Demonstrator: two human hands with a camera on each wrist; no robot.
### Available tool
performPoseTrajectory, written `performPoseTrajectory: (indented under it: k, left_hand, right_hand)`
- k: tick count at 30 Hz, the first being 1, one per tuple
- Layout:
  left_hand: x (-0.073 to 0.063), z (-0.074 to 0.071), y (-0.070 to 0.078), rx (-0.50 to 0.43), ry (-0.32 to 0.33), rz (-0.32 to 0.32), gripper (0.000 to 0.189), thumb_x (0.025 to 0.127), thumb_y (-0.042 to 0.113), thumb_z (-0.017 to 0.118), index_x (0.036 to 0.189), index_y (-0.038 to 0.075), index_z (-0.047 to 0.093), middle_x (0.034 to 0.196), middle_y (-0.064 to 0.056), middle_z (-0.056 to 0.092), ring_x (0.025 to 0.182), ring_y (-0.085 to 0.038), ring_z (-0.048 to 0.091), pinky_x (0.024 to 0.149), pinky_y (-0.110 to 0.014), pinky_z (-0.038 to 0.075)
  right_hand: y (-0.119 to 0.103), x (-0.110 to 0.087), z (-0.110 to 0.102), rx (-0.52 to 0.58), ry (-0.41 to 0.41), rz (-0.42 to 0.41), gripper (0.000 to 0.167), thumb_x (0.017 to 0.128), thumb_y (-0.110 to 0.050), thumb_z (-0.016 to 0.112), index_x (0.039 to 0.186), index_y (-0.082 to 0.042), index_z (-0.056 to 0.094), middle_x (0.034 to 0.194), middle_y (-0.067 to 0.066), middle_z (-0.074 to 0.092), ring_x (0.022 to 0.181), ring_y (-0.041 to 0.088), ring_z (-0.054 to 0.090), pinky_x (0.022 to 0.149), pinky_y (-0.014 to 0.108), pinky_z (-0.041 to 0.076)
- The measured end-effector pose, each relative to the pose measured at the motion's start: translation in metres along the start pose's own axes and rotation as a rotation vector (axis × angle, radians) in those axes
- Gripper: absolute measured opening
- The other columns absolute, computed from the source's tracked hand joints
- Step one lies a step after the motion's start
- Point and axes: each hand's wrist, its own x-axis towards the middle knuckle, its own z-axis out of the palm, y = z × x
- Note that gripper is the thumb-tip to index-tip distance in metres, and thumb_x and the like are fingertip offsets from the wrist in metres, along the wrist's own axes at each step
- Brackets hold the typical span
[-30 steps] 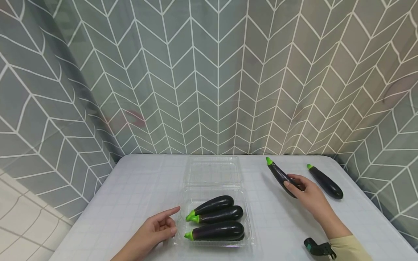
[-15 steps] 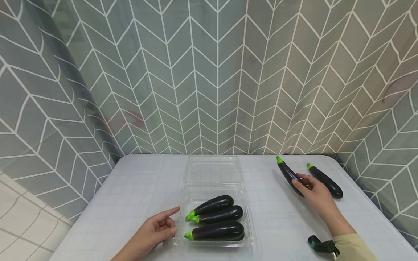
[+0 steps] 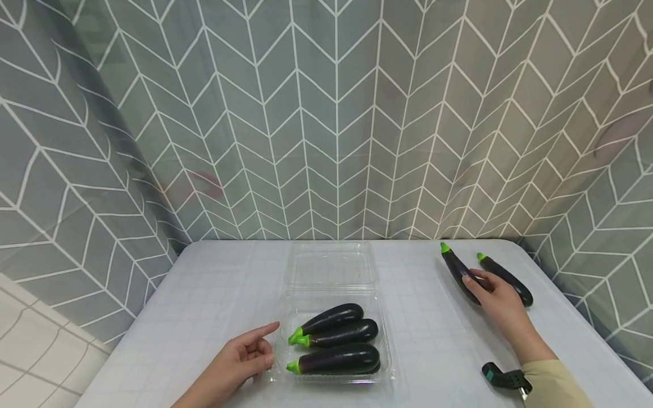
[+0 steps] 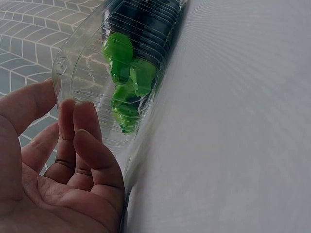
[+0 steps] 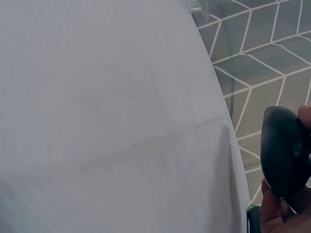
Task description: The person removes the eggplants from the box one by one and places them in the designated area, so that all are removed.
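My right hand (image 3: 502,297) grips the fat lower end of an eggplant (image 3: 456,269), its green stem pointing away; in the right wrist view the dark rounded end of this eggplant (image 5: 284,150) shows between thumb and fingers. Beside that hand lies another eggplant (image 3: 505,275), partly covered by it. Several eggplants (image 3: 339,358) sit in a clear plastic clamshell box (image 3: 385,345), green stems to the left. At the box's left side is my left hand (image 3: 237,360), index finger extended and other fingers loosely bent. Its fingertips touch the box wall (image 4: 87,73) in the left wrist view.
The box's clear lid (image 3: 331,266) lies folded back behind it on the white-covered table (image 3: 219,283). A black wrist device (image 3: 505,378) is by the right sleeve (image 3: 553,385). Patterned grey curtains (image 3: 336,141) enclose the back and sides.
My right hand has carried its eggplant rightward, closer to the eggplant lying at the right. The left hand and the box have stayed put; the head view has shifted slightly.
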Motion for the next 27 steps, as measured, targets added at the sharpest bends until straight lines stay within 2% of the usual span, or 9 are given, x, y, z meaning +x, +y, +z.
performPoseTrajectory:
  k: [9, 15, 27]
  left_hand:
    - [0.000, 0.000, 0.000, -0.014, 0.003, -0.004, 0.064, 0.095, 0.010, 0.066, 0.151, -0.002, 0.035, 0.099, -0.010, 0.059, 0.078, -0.011, 0.055, 0.067, -0.024, 0.048]
    - [-0.001, 0.000, 0.001, -0.005, 0.009, -0.026, 0.065, 0.095, 0.012, 0.066, 0.151, 0.000, 0.036, 0.098, -0.011, 0.060, 0.077, -0.012, 0.054, 0.066, -0.024, 0.047]
    - [0.000, 0.000, 0.001, -0.002, 0.001, 0.002, 0.064, 0.096, 0.011, 0.066, 0.151, -0.002, 0.035, 0.099, -0.012, 0.060, 0.077, -0.012, 0.055, 0.065, -0.024, 0.048]
  right_hand:
    - [0.010, 0.004, -0.001, -0.069, -0.029, 0.042, 0.081, 0.096, -0.063, 0.047, 0.144, 0.003, 0.044, 0.134, 0.035, 0.048, 0.119, 0.049, 0.047, 0.092, 0.061, 0.038]
    - [0.014, 0.005, 0.001, -0.089, -0.035, 0.068, 0.081, 0.096, -0.062, 0.048, 0.143, 0.004, 0.044, 0.131, 0.035, 0.049, 0.114, 0.046, 0.050, 0.089, 0.060, 0.040]
    - [0.015, 0.005, 0.006, -0.171, -0.008, -0.012, 0.076, 0.097, -0.057, 0.051, 0.138, 0.007, 0.049, 0.129, 0.037, 0.051, 0.117, 0.051, 0.049, 0.091, 0.064, 0.038]
